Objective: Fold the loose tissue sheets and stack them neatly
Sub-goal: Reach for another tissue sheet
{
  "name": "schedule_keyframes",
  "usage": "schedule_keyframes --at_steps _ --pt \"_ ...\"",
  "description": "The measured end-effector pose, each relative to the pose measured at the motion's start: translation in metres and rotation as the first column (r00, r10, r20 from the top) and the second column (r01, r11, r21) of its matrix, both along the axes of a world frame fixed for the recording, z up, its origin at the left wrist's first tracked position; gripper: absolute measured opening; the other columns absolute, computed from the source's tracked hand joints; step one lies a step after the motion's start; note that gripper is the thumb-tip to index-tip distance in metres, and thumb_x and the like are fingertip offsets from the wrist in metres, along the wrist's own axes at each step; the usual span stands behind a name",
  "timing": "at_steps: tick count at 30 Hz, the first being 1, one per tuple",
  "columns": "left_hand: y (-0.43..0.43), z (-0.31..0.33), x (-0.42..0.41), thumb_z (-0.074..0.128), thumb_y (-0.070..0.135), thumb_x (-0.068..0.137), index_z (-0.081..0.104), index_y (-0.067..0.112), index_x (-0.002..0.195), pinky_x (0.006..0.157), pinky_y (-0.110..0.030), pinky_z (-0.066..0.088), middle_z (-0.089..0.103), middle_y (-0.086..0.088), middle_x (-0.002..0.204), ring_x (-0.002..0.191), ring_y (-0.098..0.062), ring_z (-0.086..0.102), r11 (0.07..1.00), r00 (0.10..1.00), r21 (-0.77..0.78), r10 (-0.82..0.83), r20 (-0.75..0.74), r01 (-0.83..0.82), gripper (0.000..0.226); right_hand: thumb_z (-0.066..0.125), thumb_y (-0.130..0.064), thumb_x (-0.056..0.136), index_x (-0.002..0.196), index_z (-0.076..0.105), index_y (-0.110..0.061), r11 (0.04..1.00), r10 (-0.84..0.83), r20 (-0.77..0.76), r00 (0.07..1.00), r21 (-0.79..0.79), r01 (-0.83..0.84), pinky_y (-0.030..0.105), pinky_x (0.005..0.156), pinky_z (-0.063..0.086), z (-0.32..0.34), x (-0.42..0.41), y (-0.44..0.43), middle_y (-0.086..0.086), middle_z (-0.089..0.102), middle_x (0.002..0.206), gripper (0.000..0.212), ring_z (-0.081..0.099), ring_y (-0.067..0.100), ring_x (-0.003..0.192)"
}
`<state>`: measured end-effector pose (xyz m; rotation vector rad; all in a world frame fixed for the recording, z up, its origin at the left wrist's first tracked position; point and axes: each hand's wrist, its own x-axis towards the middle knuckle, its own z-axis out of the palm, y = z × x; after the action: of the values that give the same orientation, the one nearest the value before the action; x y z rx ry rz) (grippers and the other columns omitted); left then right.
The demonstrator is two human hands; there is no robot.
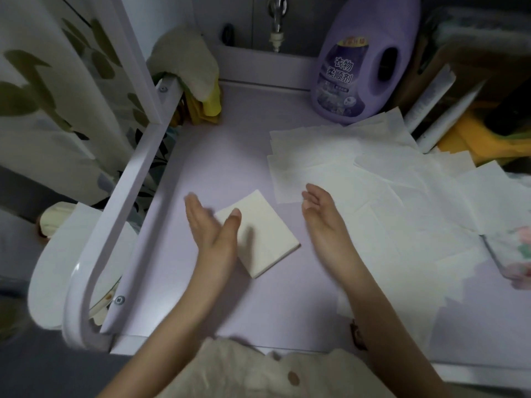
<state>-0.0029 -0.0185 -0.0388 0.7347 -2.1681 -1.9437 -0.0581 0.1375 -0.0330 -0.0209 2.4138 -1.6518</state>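
Tissues; left hand, right hand outstretched

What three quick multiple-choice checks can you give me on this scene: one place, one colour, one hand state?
1. Where does the folded stack lie?
A. between the left hand and the right hand
B. inside a drawer
C. on the floor
2. What colour is the bottle?
A. green
B. purple
C. red
3. How is the right hand?
A. clenched in a fist
B. pinching a sheet
C. open, holding nothing

1 A, it rests on the table, a hand either side; 2 B, its body is lilac; 3 C, its fingers are relaxed beside the loose sheets.
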Motion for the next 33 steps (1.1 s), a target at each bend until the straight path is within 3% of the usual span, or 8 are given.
schedule_keyframes --at_steps 2,4,7,12,17,25,28,33 --pt "-0.022 -0.004 -0.014 0.055 0.017 0.095 0.024 0.025 0.149 0.114 -0.032 0.026 0.024 0.013 0.149 0.136 -0.004 0.026 0.986 0.995 -0.148 -0.08 -0.055 0.071 0.062 0.048 -0.029 0.099 0.134 0.041 -0.023 0.982 -0.003 -0.033 0.999 0.19 0.009 0.02 0.081 0.047 0.004 0.005 0.013 -0.01 0.067 0.095 0.036 0.063 0.01 0.091" --pt "-0.04 -0.009 -0.031 0.062 0.012 0.09 0.041 0.023 0.141 0.107 -0.027 0.035 0.043 0.009 0.141 0.128 -0.003 0.041 0.942 0.975 -0.259 -0.223 -0.014 0.212 0.056 0.052 -0.034 0.097 0.137 0.034 -0.022 0.98 0.047 0.101 0.994 0.19 -0.065 0.032 0.065 0.052 0.01 0.009 0.021 0.003 0.071 0.072 0.045 0.064 0.015 0.063" --pt "-0.051 -0.016 -0.045 0.068 0.006 0.085 0.043 0.02 0.139 0.104 -0.024 0.041 0.054 0.008 0.133 0.12 0.005 0.049 0.864 0.891 -0.217 -0.448 0.075 0.454 0.062 0.058 -0.032 0.095 0.149 0.013 -0.031 0.97 0.196 0.367 0.909 0.06 -0.234 0.03 0.054 0.051 0.013 0.015 0.018 0.009 0.073 0.073 0.07 0.064 0.02 0.056" --pt "-0.048 -0.02 -0.043 0.069 -0.002 0.081 0.045 0.021 0.139 0.1 -0.015 0.042 0.055 0.022 0.123 0.115 0.014 0.05 0.83 0.867 -0.257 -0.492 0.078 0.495 0.068 0.064 -0.021 0.092 0.153 -0.002 -0.028 0.975 0.184 0.384 0.905 0.042 -0.216 0.026 0.053 0.051 0.003 0.017 0.006 0.011 0.073 0.081 0.09 0.064 0.019 0.058" --pt "-0.033 -0.016 -0.027 0.074 0.017 0.078 0.05 0.027 0.135 0.097 -0.037 0.047 0.06 0.009 0.126 0.117 -0.012 0.056 0.801 0.943 -0.499 -0.299 0.145 0.33 0.062 0.058 -0.021 0.095 0.154 0.004 -0.024 0.958 0.153 0.228 0.962 0.204 -0.201 0.025 0.062 0.049 -0.004 0.004 0.008 0.005 0.071 0.078 0.08 0.064 0.015 0.06" --pt "-0.014 -0.013 -0.009 0.069 0.022 0.082 0.052 0.019 0.133 0.087 -0.036 0.05 0.067 -0.001 0.116 0.107 -0.024 0.062 0.771 0.969 -0.588 -0.22 0.115 0.245 0.054 0.06 -0.033 0.092 0.144 0.036 -0.024 0.861 0.124 0.022 0.992 0.495 -0.118 0.028 0.076 0.048 -0.006 -0.027 0.026 -0.008 0.066 0.067 0.058 0.066 0.013 0.075" --pt "-0.009 -0.013 -0.006 0.065 0.025 0.087 0.048 0.016 0.138 0.081 -0.034 0.05 0.068 -0.005 0.113 0.102 -0.026 0.064 0.753 0.963 -0.605 -0.25 0.101 0.259 0.054 0.061 -0.031 0.091 0.13 0.054 -0.024 0.814 0.008 -0.209 0.978 0.57 0.115 0.028 0.08 0.044 -0.01 -0.044 0.04 -0.008 0.063 0.089 0.04 0.061 0.018 0.099" --pt "-0.006 -0.013 -0.005 0.058 0.031 0.091 0.04 0.013 0.143 0.071 -0.029 0.043 0.066 -0.007 0.116 0.1 -0.027 0.063 0.707 0.95 -0.641 -0.283 0.13 0.299 0.058 0.057 -0.025 0.094 0.143 0.045 -0.016 0.569 -0.021 -0.491 0.871 0.71 0.414 0.041 0.1 0.034 -0.029 -0.09 0.087 0.013 0.047 0.142 0.052 0.041 0.032 0.129"
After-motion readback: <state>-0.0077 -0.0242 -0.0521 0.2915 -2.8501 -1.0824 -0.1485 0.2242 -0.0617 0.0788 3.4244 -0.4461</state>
